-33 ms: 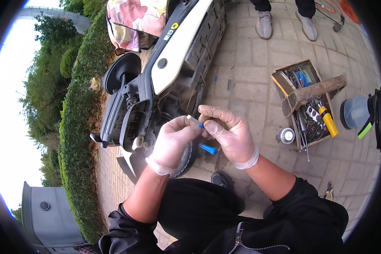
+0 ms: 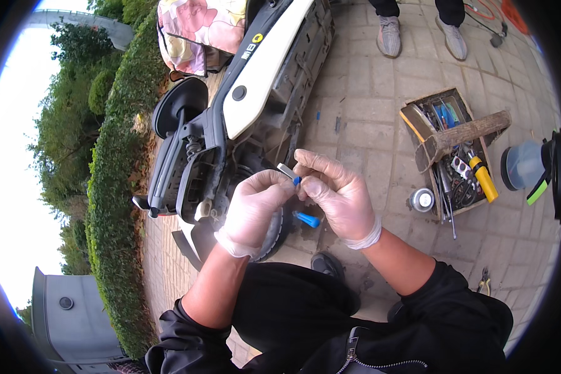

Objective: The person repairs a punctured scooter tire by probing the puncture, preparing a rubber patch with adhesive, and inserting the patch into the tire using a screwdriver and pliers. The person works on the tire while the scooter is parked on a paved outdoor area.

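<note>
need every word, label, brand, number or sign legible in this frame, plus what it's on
Scooter, dark side strip: pale characters beside a round yellow emblem; brand-type marking, not copied out here.
Round can: its top may carry marks, too small to read.
Pale-and-blue piece between the left hand and right hand: no lettering can be made out.
Nothing else legible.

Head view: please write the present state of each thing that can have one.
Left hand: gloved, pinching
Right hand: gloved, pinching
Small grey-and-blue piece: held between the hands
Wooden toolbox: open, tools inside
Jacket zip: partly open
Pliers: lying on paving; open or shut unclear
Blue handle: not held
</note>
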Motion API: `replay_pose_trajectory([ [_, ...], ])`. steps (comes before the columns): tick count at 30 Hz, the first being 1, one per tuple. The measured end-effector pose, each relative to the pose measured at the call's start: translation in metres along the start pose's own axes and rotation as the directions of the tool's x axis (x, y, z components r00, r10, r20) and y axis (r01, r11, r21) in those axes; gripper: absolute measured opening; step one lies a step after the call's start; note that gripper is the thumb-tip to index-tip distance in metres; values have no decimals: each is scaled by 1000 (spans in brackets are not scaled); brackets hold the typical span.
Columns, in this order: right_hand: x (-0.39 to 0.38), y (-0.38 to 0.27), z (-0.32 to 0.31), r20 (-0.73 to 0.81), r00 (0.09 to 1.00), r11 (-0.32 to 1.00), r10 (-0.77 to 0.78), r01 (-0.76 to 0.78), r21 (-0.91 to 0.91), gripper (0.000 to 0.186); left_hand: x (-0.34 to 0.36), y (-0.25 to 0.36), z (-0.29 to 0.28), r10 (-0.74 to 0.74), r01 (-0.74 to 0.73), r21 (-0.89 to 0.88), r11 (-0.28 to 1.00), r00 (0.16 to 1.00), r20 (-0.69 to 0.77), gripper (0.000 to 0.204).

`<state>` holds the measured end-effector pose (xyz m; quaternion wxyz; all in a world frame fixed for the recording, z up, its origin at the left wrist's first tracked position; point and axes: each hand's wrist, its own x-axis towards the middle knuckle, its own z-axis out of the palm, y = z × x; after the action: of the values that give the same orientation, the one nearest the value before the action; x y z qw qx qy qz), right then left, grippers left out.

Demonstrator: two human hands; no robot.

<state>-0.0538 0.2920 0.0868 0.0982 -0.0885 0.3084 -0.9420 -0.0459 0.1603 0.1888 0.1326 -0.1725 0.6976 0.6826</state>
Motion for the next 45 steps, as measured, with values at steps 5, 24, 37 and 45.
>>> replay_pose_trajectory([
  [5, 1, 7, 4, -33, 994, 995, -100, 100, -14, 51, 0, -2, -2, 1, 2, 54, 999, 998, -59, 4],
  [24, 1, 9, 2, -32, 999, 998, 26, -27, -58, 51, -1, -13, -11, 359, -364, -40, 930, 928, -104, 22],
  [37, -1, 10, 4, -13, 999, 998, 39, -40, -50, 53, -5, -11, -10, 353, -358, -106, 928, 934, -58, 19],
  [45, 0, 12, 4, -17, 999, 997, 44, -45, -60, 50, -5, -11, -12, 284, -286, -18, 958, 955, -82, 13],
])
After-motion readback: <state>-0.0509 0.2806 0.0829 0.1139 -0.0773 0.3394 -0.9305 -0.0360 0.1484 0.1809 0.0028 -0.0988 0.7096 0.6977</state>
